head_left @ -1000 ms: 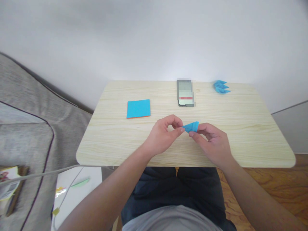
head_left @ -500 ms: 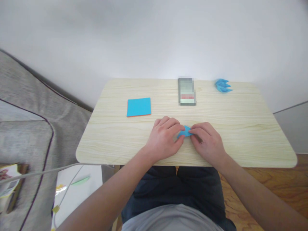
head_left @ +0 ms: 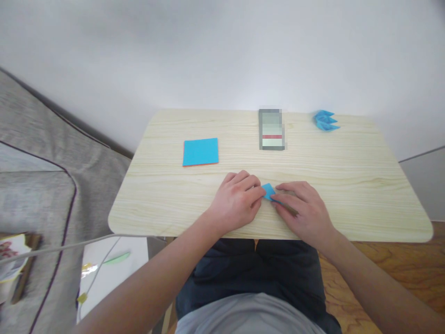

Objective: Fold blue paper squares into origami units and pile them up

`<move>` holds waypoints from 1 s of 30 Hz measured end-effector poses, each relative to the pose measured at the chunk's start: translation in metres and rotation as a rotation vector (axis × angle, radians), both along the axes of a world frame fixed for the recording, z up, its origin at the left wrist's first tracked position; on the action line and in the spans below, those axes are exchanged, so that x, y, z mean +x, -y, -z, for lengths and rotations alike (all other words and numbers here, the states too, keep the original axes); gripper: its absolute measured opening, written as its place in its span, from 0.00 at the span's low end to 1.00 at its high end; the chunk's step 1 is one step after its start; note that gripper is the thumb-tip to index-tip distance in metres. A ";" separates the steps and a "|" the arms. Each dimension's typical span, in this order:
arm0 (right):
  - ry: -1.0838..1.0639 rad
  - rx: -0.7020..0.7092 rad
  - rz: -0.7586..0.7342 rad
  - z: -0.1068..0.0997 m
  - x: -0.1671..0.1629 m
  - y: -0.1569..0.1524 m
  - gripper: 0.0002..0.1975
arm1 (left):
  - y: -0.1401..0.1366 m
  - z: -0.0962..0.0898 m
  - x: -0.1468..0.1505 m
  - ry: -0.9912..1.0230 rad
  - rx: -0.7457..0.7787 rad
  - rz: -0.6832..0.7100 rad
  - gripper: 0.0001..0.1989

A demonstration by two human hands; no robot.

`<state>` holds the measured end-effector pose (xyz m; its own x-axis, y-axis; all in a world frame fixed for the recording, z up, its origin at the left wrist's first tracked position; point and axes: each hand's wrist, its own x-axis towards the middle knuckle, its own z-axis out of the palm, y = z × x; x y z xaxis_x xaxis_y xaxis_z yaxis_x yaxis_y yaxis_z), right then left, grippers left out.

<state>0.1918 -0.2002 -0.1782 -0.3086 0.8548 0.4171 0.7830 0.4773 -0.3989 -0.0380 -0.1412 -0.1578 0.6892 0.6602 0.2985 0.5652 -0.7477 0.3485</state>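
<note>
A small folded blue paper piece [head_left: 268,190] lies flat on the light wooden table [head_left: 365,185], near its front edge. My left hand [head_left: 236,202] presses on its left end with curled fingers. My right hand [head_left: 306,211] holds down its right end with the fingertips; most of the piece is hidden beneath the two hands. A stack of square blue paper sheets [head_left: 200,151] rests to the left, beyond my left hand. Several folded blue paper units [head_left: 326,120] sit together at the far right corner.
A phone [head_left: 270,129] lies face up at the back middle of the table. A grey sofa [head_left: 38,185] stands to the left, with a white cable [head_left: 69,248] running across. Wooden floor [head_left: 389,264] shows on the right, and my dark trousers [head_left: 257,273] below the table.
The blue piece was held in the air between both hands one second ago. Both hands lowered it onto the table and now press it flat.
</note>
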 end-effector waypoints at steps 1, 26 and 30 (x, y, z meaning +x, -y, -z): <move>0.017 -0.005 0.003 0.000 0.002 0.001 0.09 | 0.000 -0.001 -0.001 -0.001 -0.007 0.002 0.09; 0.107 -0.126 0.094 -0.010 0.015 0.006 0.05 | 0.005 -0.002 -0.004 0.015 -0.242 -0.114 0.03; 0.107 -0.140 0.145 -0.012 0.003 0.006 0.05 | 0.006 -0.003 -0.002 -0.005 -0.235 -0.126 0.04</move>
